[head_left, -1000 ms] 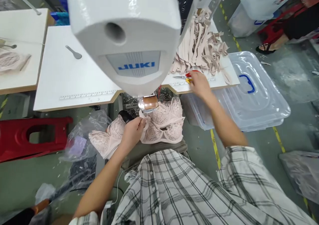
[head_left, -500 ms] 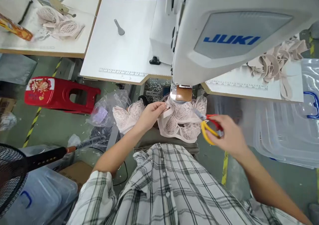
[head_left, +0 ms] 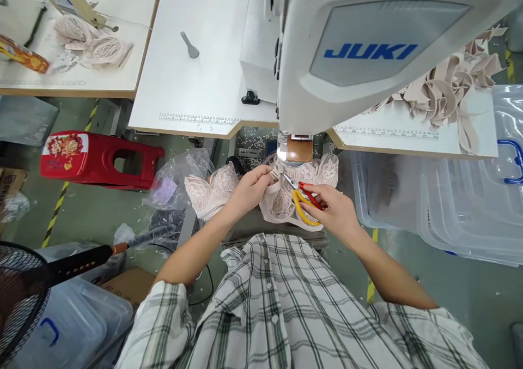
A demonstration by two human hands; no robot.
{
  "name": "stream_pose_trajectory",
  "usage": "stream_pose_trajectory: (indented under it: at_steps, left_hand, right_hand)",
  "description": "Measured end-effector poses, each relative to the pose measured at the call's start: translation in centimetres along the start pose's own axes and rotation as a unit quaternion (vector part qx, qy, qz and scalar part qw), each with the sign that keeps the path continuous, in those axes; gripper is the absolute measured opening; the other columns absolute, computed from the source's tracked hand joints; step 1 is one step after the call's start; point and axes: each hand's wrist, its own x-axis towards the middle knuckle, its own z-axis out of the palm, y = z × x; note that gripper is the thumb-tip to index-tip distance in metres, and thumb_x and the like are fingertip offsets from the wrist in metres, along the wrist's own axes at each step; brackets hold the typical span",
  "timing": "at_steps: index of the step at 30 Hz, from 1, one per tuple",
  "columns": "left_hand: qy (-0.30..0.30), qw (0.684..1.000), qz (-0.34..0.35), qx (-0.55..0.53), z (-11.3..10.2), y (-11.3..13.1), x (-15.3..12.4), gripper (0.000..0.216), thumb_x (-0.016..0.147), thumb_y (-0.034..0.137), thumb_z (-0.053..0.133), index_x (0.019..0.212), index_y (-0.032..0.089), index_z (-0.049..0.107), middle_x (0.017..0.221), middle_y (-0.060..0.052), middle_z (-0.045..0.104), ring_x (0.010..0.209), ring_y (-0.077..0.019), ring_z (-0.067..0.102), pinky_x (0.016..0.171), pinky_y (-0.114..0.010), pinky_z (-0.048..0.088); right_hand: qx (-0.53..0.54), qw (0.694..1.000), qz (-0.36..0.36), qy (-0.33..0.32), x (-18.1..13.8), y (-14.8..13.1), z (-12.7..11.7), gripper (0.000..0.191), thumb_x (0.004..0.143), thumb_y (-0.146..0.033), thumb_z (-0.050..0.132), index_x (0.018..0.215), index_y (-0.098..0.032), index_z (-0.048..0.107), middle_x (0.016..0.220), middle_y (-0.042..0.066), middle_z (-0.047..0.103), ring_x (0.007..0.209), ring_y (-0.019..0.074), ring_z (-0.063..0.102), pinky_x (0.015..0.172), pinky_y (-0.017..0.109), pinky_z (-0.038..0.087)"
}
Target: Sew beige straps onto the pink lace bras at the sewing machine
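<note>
Pale pink lace bras hang below the sewing machine's head, in front of my lap. My left hand pinches a strap end of one bra close to the machine's needle area. In my right hand is a pair of scissors with one red and one yellow handle loop. Their blades point left and reach the strap just beside my left fingertips. Whether the blades touch the fabric I cannot tell. Another lace bra cup pair lies to the left, under my left wrist.
The white sewing machine overhangs the work. Cut fabric strips lie on the right tabletop, above clear plastic bins. A red stool and an electric-swatter-like racket are at left. A small grey tool rests on the white table.
My right hand has brought the scissors left, from beside the bras to the strap at my left fingers. My left hand stays at nearly the same place, still pinching. The view has shifted slightly.
</note>
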Motion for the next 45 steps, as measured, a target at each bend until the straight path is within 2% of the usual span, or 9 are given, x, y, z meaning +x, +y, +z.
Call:
stream_pose_trajectory:
  at_steps: [3, 8, 13, 21, 26, 33, 37, 42, 45]
  left_hand:
    - [0.004, 1.000, 0.009, 0.000, -0.5, 0.0, 0.1, 0.025, 0.093, 0.038, 0.050, 0.082, 0.019, 0.061, 0.072, 0.002, 0.057, 0.065, -0.0118, 0.049, 0.060, -0.023, 0.038]
    - [-0.002, 1.000, 0.014, 0.014, -0.9, -0.2, 0.4, 0.028, 0.094, 0.040, 0.051, 0.083, 0.017, 0.063, 0.073, 0.001, 0.061, 0.064, -0.0117, 0.051, 0.060, -0.023, 0.040]
    - [-0.018, 0.999, 0.009, 0.048, -1.0, -0.1, 0.5, 0.030, 0.095, 0.041, 0.052, 0.089, 0.017, 0.069, 0.082, -0.002, 0.069, 0.072, -0.0143, 0.059, 0.064, -0.024, 0.043]
    - [0.000, 0.996, 0.016, 0.091, -1.7, 0.4, 0.8, 0.025, 0.093, 0.031, 0.051, 0.079, 0.017, 0.066, 0.072, 0.000, 0.065, 0.066, -0.0128, 0.055, 0.063, -0.024, 0.043]
    - [0.015, 0.996, 0.006, 0.083, -1.6, 0.3, 1.0, 0.026, 0.092, 0.035, 0.052, 0.080, 0.017, 0.066, 0.072, 0.000, 0.065, 0.064, -0.0130, 0.055, 0.061, -0.024, 0.042]
    - [0.071, 0.961, 0.129, 0.233, -2.0, 0.1, 0.8, 0.026, 0.090, 0.027, 0.049, 0.069, 0.019, 0.062, 0.064, 0.000, 0.060, 0.063, -0.0132, 0.052, 0.061, -0.024, 0.038]
    - [0.079, 0.947, 0.154, 0.270, -1.7, -0.1, 0.5, 0.020, 0.089, 0.025, 0.049, 0.097, 0.020, 0.067, 0.061, 0.004, 0.057, 0.056, -0.0116, 0.048, 0.057, -0.022, 0.037]
    - [-0.002, 0.966, 0.124, 0.229, -1.5, 0.4, 0.1, 0.025, 0.093, 0.025, 0.046, 0.101, 0.019, 0.069, 0.076, -0.002, 0.071, 0.056, -0.0118, 0.055, 0.055, -0.023, 0.040]
    - [-0.075, 0.960, 0.103, 0.250, -2.0, 1.1, 0.2, 0.029, 0.098, 0.028, 0.041, 0.110, 0.019, 0.066, 0.072, -0.001, 0.069, 0.050, -0.0119, 0.050, 0.051, -0.024, 0.037]
  right_hand:
    - [0.033, 0.999, 0.027, 0.032, -0.9, 0.4, 0.0, 0.025, 0.085, -0.034, 0.063, 0.108, -0.025, 0.064, 0.091, 0.004, 0.072, 0.064, 0.0172, 0.062, 0.057, 0.031, 0.052]
    - [0.034, 0.998, -0.019, 0.055, -0.8, -0.1, 0.6, 0.032, 0.076, -0.028, 0.064, 0.107, -0.024, 0.058, 0.102, 0.008, 0.070, 0.065, 0.0166, 0.059, 0.062, 0.034, 0.053]
    - [0.051, 0.998, -0.014, 0.031, 0.5, -0.9, 1.4, 0.035, 0.076, -0.030, 0.065, 0.110, -0.024, 0.058, 0.103, 0.008, 0.070, 0.068, 0.0181, 0.059, 0.062, 0.034, 0.052]
    - [0.090, 0.995, 0.032, 0.004, 0.9, -0.5, 1.5, 0.032, 0.083, -0.037, 0.068, 0.113, -0.026, 0.068, 0.106, 0.006, 0.073, 0.079, 0.0211, 0.068, 0.069, 0.036, 0.056]
    - [0.107, 0.990, 0.087, 0.009, -0.1, -0.2, 0.7, 0.031, 0.084, -0.039, 0.068, 0.111, -0.025, 0.074, 0.094, 0.005, 0.075, 0.066, 0.0169, 0.064, 0.062, 0.032, 0.055]
    - [0.065, 0.988, 0.141, 0.023, -0.2, 3.3, -3.1, 0.029, 0.077, -0.039, 0.071, 0.102, -0.024, 0.075, 0.072, 0.002, 0.070, 0.054, 0.0157, 0.058, 0.049, 0.029, 0.048]
    - [-0.025, 0.984, 0.145, 0.104, 2.0, 6.1, -6.2, 0.027, 0.078, -0.040, 0.072, 0.100, -0.024, 0.073, 0.079, 0.005, 0.072, 0.057, 0.0187, 0.058, 0.053, 0.034, 0.045]
    - [-0.144, 0.965, 0.090, 0.201, 7.7, 9.3, -10.0, 0.015, 0.081, -0.038, 0.070, 0.090, -0.027, 0.069, 0.076, 0.007, 0.067, 0.063, 0.0230, 0.054, 0.059, 0.037, 0.041]
    - [-0.148, 0.969, 0.046, 0.193, 9.8, 9.5, -10.9, 0.013, 0.083, -0.036, 0.065, 0.090, -0.026, 0.068, 0.088, 0.010, 0.067, 0.085, 0.0295, 0.058, 0.081, 0.050, 0.047]
